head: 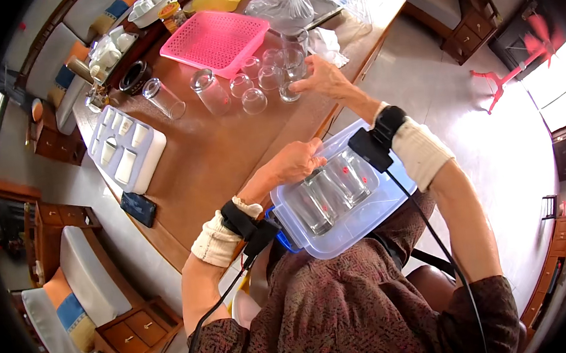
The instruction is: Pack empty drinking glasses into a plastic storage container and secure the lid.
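Observation:
A clear plastic storage box [365, 220] with blue latches rests on the lap, and several drinking glasses [309, 201] lie inside it. My left hand [297, 161] is at the box's table-side edge, with its fingers partly over the rim; whether it grips the rim or a glass is unclear. On the wooden table, my right hand [323, 80] has its thumb and fingers around a clear glass [289, 91] at the right of a glass cluster. Small upturned glasses [254, 101] stand beside it, and two taller glasses [210, 90] [163, 100] are farther left.
A pink perforated basket [214, 38] lies behind the glasses. Plastic bags [285, 4] and a white cloth [325, 45] are at the back right. A black ashtray-like bowl [134, 78], a white holder with tubes [128, 148] and a phone [138, 208] lie to the left.

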Available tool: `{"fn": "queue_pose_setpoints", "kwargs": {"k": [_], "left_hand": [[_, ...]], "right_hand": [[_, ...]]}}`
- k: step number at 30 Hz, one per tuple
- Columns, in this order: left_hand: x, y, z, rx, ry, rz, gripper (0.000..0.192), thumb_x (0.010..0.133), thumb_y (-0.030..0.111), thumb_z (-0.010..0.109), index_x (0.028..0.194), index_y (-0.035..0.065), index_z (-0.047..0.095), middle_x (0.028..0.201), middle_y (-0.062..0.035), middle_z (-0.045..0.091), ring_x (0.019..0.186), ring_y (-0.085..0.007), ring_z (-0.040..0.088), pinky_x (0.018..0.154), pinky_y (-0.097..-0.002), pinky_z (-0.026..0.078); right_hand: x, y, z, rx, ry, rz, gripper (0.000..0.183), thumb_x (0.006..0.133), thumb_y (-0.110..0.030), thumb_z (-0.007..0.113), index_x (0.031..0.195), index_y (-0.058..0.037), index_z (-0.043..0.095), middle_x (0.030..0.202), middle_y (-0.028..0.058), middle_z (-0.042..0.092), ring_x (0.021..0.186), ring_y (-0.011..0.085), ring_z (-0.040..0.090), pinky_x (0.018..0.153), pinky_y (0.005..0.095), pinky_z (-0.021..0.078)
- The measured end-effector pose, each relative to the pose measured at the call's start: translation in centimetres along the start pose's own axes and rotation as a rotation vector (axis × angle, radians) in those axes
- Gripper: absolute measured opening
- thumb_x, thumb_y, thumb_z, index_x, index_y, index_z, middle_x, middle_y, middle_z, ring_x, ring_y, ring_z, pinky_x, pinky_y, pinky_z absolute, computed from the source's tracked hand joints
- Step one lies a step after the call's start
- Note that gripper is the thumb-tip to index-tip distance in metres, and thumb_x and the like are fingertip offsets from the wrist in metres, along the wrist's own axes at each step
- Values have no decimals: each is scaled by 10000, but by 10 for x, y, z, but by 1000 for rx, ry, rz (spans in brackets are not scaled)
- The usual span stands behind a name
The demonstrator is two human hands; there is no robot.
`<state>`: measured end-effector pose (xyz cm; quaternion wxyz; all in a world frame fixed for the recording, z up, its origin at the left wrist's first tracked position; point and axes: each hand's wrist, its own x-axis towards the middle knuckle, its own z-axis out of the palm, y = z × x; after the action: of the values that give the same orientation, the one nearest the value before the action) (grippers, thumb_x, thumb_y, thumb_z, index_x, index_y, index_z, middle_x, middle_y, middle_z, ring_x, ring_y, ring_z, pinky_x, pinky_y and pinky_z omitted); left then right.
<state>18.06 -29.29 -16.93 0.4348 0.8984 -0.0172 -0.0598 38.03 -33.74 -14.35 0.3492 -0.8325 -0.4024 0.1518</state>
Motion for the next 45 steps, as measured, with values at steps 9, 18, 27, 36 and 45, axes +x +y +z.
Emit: {"fn": "queue_pose_setpoints", "kwargs": {"k": [9,18,27,36,45], "left_hand": [[11,-3,-5,47,-48,-1,343,885,303,567,1016,-12,531,859,-290,603,845,-451,578,729,-485,428],[2,-9,-1,15,23,19,354,901,336,538,1000,-5,541,875,-277,622,860,-444,592,744,-481,449],[-1,-14,-5,-132,-4,-26,460,915,453,510,1010,9,587,935,-224,641,893,-354,611,758,-405,459],[3,-17,-3,-125,50,-45,412,958,391,449,929,0,577,858,-212,617,815,-322,583,734,-377,434],[6,-20,0,-159,39,-74,448,959,421,442,904,-7,560,814,-204,603,753,-314,555,704,-383,431]], "right_hand": [[31,14,34,211,154,-69,748,562,-436,849,1058,32,545,942,152,627,842,237,604,748,337,488],[-33,-31,-96,139,100,-521,244,800,-229,692,947,-38,649,910,7,649,810,100,588,781,271,443],[-185,-44,-51,248,-260,-117,479,626,-320,792,969,-60,581,801,60,596,742,174,568,659,303,461],[-192,-19,5,83,-405,-26,638,590,-435,742,992,32,576,836,170,617,794,272,598,724,364,470],[-173,-15,47,-8,-645,216,572,624,-498,722,773,45,620,690,144,593,682,240,592,627,354,462]]}}
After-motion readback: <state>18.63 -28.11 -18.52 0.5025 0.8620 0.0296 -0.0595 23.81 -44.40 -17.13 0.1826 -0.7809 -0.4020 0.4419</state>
